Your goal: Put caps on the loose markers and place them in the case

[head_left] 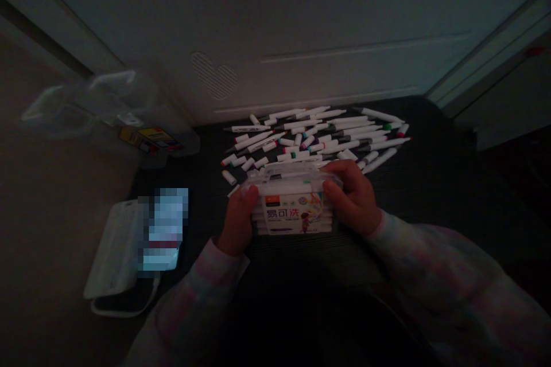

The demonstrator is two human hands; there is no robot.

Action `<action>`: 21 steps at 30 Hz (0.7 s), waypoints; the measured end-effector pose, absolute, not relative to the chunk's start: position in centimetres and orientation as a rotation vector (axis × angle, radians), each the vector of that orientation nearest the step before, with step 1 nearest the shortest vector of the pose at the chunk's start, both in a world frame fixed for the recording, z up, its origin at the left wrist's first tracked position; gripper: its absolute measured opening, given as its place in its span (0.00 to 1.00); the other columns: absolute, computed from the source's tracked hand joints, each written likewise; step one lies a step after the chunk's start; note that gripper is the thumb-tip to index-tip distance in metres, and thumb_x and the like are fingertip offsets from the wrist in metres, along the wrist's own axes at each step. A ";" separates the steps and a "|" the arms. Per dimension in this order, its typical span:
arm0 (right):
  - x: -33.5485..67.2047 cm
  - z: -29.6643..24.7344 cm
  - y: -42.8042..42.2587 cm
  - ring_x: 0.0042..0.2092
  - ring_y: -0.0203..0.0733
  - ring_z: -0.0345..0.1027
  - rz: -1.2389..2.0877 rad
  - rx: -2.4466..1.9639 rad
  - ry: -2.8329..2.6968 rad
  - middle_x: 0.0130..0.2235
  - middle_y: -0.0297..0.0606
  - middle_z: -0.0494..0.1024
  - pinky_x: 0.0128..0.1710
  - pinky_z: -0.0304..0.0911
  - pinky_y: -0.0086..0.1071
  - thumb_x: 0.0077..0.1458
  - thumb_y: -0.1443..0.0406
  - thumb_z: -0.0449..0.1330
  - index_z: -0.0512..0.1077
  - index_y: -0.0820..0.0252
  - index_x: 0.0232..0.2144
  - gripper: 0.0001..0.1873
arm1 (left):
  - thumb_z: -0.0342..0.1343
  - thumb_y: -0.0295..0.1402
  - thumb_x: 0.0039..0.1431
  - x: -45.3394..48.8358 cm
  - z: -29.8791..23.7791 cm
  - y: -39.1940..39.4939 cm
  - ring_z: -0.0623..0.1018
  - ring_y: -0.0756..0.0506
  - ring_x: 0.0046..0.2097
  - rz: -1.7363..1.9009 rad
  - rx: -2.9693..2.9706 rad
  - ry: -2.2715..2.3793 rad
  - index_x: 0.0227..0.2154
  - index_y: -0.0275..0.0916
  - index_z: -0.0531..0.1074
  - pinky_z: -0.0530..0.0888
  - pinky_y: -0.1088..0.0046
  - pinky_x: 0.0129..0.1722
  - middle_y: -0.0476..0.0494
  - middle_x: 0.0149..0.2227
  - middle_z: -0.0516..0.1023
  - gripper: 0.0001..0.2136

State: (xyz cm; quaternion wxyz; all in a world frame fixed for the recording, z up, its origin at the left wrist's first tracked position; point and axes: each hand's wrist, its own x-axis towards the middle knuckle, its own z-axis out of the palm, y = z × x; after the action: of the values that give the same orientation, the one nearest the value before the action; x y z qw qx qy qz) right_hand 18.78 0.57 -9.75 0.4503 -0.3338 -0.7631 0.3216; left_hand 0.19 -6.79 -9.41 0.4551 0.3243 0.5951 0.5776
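Between my two hands is a clear plastic marker case (294, 212) with a printed label on its front and a handle on top. My left hand (239, 218) grips its left end, thumb on the upper edge. Around the right end, my right hand (353, 198) is closed with the thumb in front and the fingers over the top. Just behind the case, many white marker pens (301, 125) and loose caps with coloured ends lie scattered on the dark table (206, 229). How much is inside the case is too dim to make out.
A lit phone (166, 229) lies at the left beside a white power bank (114, 249) joined to a white cable (124, 314). Clear plastic cases (159, 109) stand at the back left. A pale panel with a heart relief (214, 76) rises behind the table.
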 end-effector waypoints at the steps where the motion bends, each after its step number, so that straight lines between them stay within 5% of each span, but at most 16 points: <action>1: 18.8 -9.8 0.6 0.27 0.36 0.61 0.793 -0.826 -1.890 0.28 0.32 0.67 0.25 0.58 0.31 0.51 0.62 0.55 0.63 0.56 0.35 0.08 | 0.53 0.52 0.44 0.2 -9.5 -6.8 0.77 0.44 0.31 1.427 0.785 1.461 0.26 0.38 0.71 0.74 0.68 0.31 0.46 0.26 0.78 0.20; 21: 18.7 -10.1 0.5 0.26 0.36 0.60 0.864 -0.834 -1.850 0.27 0.31 0.66 0.26 0.57 0.31 0.51 0.62 0.55 0.63 0.56 0.34 0.07 | 0.52 0.51 0.46 0.2 -9.6 -6.7 0.77 0.43 0.33 1.432 0.832 1.464 0.28 0.38 0.73 0.74 0.68 0.32 0.46 0.27 0.78 0.19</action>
State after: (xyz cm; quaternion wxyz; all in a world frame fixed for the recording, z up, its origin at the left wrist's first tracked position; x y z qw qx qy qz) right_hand 18.69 0.53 -10.15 0.4511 -0.3374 -0.7487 0.3494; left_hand 0.17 -6.70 -9.57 0.4489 0.3364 0.5917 0.5790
